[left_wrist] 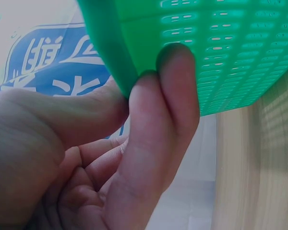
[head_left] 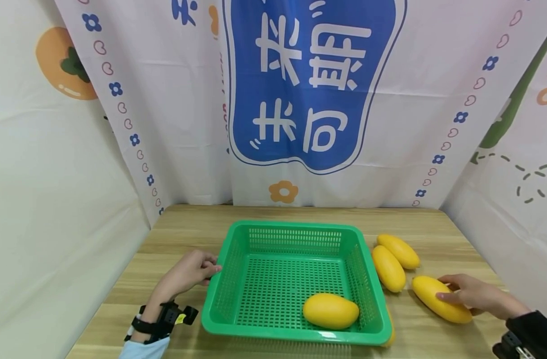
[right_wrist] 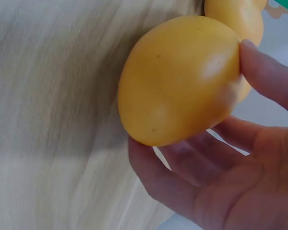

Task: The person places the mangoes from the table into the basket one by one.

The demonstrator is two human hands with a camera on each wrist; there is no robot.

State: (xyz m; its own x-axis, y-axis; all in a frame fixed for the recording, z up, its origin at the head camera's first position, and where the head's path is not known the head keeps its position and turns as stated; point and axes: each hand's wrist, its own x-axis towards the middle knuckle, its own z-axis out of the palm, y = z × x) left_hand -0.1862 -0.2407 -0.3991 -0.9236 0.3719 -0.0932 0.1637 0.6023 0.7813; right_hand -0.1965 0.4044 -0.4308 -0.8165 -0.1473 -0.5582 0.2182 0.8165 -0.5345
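Right-hand grip (head_left: 472, 295) clamped on a held mango (head_left: 435, 295)!

It's right of the green basket (head_left: 295, 224), thumb on one side of the fruit, fingers curled round the other; whether it touches the counter (head_left: 188, 219), I cannot tell. Over on the left, the left-hand grip (head_left: 191, 271) pinches the basket's left rim between thumb and fingers. Inside, a lone mango (head_left: 330, 311) lies towards the near right corner. Outside, a loose pair (head_left: 388, 269) sits beside the right wall, and a half-hidden yellow fruit (head_left: 391, 333) peeks out nearer the person.
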